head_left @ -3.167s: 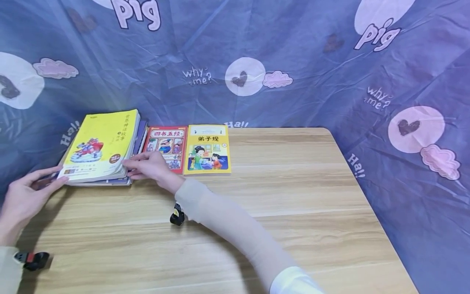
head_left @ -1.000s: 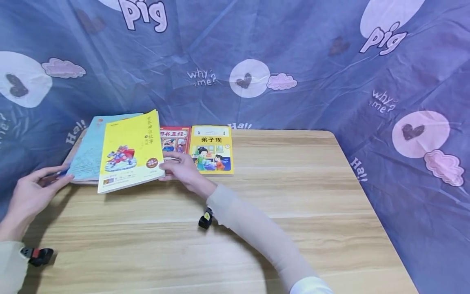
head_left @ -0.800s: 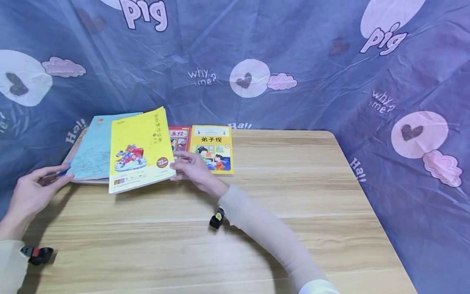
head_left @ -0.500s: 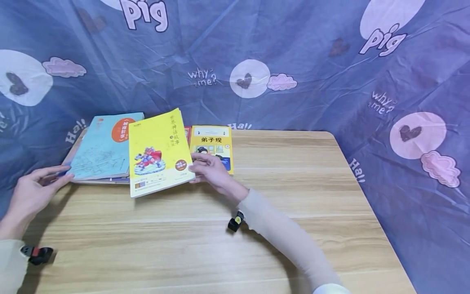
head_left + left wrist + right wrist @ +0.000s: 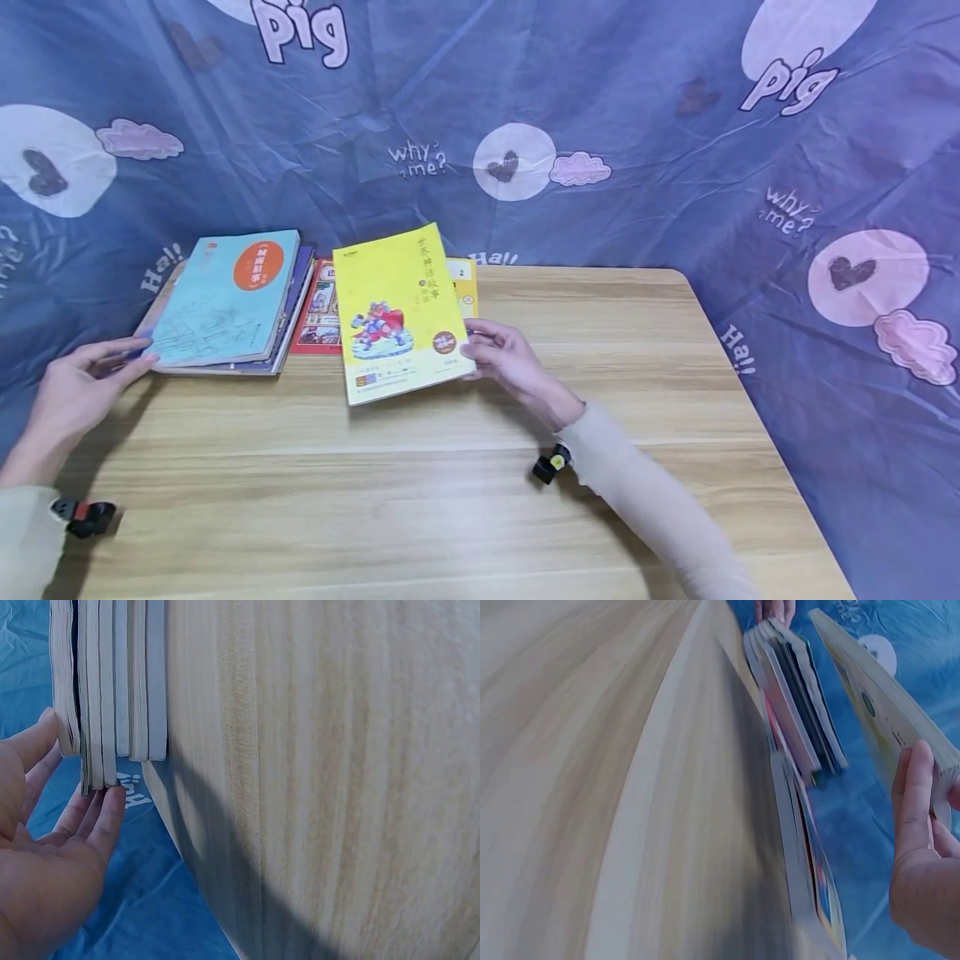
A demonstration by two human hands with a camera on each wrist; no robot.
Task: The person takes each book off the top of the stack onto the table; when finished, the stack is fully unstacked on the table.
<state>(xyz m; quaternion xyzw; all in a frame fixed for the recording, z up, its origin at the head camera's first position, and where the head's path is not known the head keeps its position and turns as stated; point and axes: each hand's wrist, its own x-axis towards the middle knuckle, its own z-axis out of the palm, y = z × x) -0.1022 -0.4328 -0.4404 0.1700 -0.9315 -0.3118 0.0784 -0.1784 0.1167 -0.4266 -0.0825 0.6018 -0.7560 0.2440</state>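
Right hand (image 5: 510, 362) grips a yellow book (image 5: 397, 312) lifted above the table (image 5: 600, 375), over two books already laid flat; left hand (image 5: 75, 392), fingers straight, steadies the remaining stack (image 5: 225, 304) at far left.

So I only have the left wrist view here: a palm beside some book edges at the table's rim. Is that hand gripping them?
Observer: No. The left hand lies flat, fingertips against the near left corner of the stack of books.
Operator: What's on top of the stack?
Observer: A light blue book with an orange oval on its cover.
Operator: And the other hand?
Observer: The right hand holds a yellow book by its right edge, lifted and tilted above the table.
Operator: Anything under it?
Observer: It partly covers two books lying flat, a red book and another yellow-covered book.
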